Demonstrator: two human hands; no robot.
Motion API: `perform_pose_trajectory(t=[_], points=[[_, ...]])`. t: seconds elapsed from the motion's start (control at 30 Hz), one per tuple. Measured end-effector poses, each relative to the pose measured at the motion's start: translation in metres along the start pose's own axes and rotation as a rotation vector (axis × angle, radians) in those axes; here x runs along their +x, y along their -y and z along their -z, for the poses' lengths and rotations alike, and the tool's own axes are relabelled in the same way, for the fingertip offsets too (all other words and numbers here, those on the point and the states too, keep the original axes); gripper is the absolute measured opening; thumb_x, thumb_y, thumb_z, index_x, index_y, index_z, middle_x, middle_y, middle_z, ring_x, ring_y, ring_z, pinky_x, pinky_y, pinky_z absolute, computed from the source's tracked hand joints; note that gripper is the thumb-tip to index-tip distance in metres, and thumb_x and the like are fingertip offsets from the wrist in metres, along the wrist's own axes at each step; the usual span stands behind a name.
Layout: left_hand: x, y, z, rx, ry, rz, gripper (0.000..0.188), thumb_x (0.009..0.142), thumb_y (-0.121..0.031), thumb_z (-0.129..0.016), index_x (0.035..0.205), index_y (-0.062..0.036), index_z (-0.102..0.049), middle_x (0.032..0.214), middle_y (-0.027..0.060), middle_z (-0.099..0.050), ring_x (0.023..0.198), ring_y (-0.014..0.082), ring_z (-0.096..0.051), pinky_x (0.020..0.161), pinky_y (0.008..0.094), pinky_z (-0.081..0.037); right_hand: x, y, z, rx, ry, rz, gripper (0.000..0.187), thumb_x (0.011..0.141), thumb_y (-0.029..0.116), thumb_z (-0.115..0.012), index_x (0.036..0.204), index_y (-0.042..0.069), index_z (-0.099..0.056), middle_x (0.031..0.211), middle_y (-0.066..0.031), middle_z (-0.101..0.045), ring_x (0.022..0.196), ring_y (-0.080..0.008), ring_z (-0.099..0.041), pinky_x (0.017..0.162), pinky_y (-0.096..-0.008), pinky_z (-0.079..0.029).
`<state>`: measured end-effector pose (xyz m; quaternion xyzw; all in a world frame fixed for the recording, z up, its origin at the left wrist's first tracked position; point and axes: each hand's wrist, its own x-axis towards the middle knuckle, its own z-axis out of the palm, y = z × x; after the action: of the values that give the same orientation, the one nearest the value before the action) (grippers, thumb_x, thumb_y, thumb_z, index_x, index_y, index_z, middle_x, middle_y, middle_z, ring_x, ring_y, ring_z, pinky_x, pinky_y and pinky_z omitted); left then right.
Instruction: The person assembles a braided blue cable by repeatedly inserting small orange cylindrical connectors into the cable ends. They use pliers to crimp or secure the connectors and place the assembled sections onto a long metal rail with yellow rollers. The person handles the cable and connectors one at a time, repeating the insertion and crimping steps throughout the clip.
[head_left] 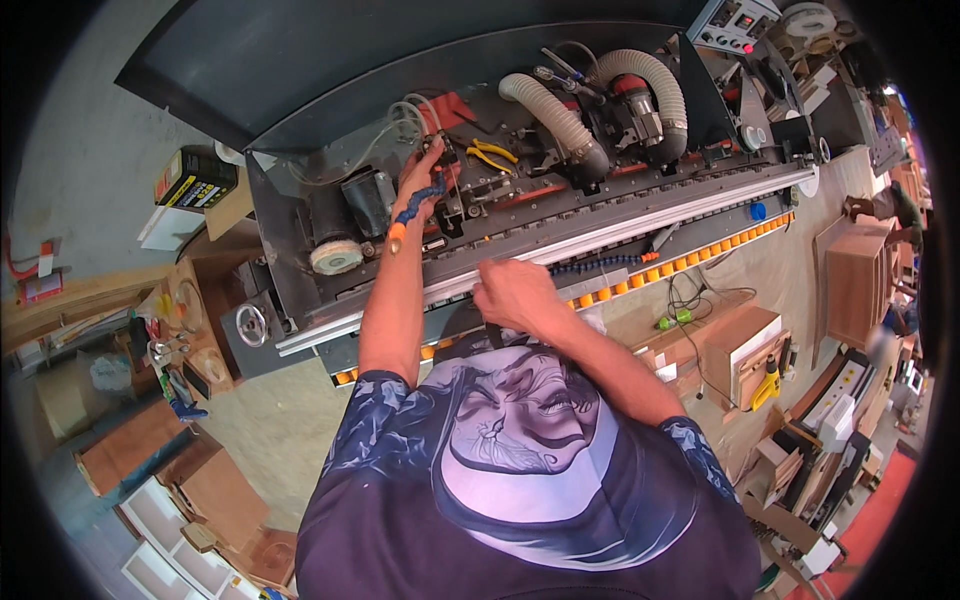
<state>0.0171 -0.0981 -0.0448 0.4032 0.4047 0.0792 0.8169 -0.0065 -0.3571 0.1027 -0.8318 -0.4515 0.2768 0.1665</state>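
Observation:
I lean over a long machine (300, 215) whose dark hood (330, 70) is raised. My left hand (420, 175) reaches deep inside, fingers closed on a small dark part beside thin clear tubes (400, 120). A blue segmented hose with an orange tip (410, 212) lies across that wrist. My right hand (510, 290) is curled over the front edge of the long aluminium rail (640, 215), knuckles up. Yellow-handled pliers (495, 153) rest inside the machine just right of my left hand.
Two grey ribbed hoses (560, 120) arch over a motor further right. A white buffing wheel (335, 257) and a handwheel (252, 325) sit at the machine's left end. Orange rollers (690, 262) line its front. Wooden cabinets (860, 270), boxes and a yellow drill (768, 380) crowd the floor.

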Motion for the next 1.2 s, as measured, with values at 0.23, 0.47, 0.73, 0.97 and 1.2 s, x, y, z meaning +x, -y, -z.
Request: perform_pose_trajectory(t=[0.23,0.47,0.73,0.97,1.2], points=[[-0.001,0.005,0.017,0.036,0.052,-0.015,0.056,0.095,-0.041,-0.083,0.133,-0.0117,-0.056,0.107,0.016,-0.075,0.09,0.0229,-0.077,0.07,0.0314,-0.064,-0.032,-0.039,0.044,0.356,-0.172,-0.005,0.024,0.099,0.024,-0.068,0.099,0.0,-0.067,0.089,-0.0214,-0.073,0.087,-0.0452,-0.07,0.076,-0.0529,-0.053],[0.001,0.005,-0.005,-0.092,-0.025,-0.004,0.054,0.094,-0.037,-0.084,0.13,-0.0082,-0.056,0.104,0.0141,-0.073,0.087,0.0224,-0.077,0.068,0.0322,-0.065,-0.031,-0.063,0.054,0.434,-0.297,-0.165,0.023,0.099,0.022,-0.072,0.099,-0.001,-0.07,0.073,-0.0143,-0.067,0.065,-0.026,-0.062,0.063,-0.0392,-0.05],[0.004,0.007,-0.011,-0.055,0.002,-0.028,0.046,0.096,-0.037,-0.083,0.124,-0.009,-0.06,0.103,0.0123,-0.073,0.084,0.0215,-0.076,0.071,0.0321,-0.064,-0.043,-0.078,0.043,0.367,-0.264,-0.215,0.025,0.098,0.022,-0.074,0.095,-0.002,-0.068,0.069,-0.0141,-0.064,0.059,-0.0233,-0.059,0.06,-0.0376,-0.048],[0.005,0.007,-0.019,-0.111,-0.046,-0.007,0.043,0.097,-0.037,-0.082,0.123,-0.0093,-0.061,0.097,0.0101,-0.072,0.084,0.0207,-0.075,0.071,0.0326,-0.064,-0.046,-0.073,0.039,0.398,-0.272,-0.221,0.025,0.096,0.022,-0.073,0.092,-0.003,-0.068,0.071,-0.0196,-0.066,0.066,-0.0366,-0.066,0.063,-0.0443,-0.05],[0.012,0.016,-0.023,-0.158,-0.073,-0.018,0.052,0.092,-0.037,-0.087,0.123,-0.0088,-0.057,0.096,0.0113,-0.069,0.078,0.0222,-0.075,0.067,0.0344,-0.064,-0.051,-0.089,0.035,0.308,-0.375,-0.192,0.02,0.097,0.018,-0.071,0.095,-0.002,-0.07,0.076,-0.0194,-0.071,0.07,-0.0384,-0.07,0.065,-0.0438,-0.052]])
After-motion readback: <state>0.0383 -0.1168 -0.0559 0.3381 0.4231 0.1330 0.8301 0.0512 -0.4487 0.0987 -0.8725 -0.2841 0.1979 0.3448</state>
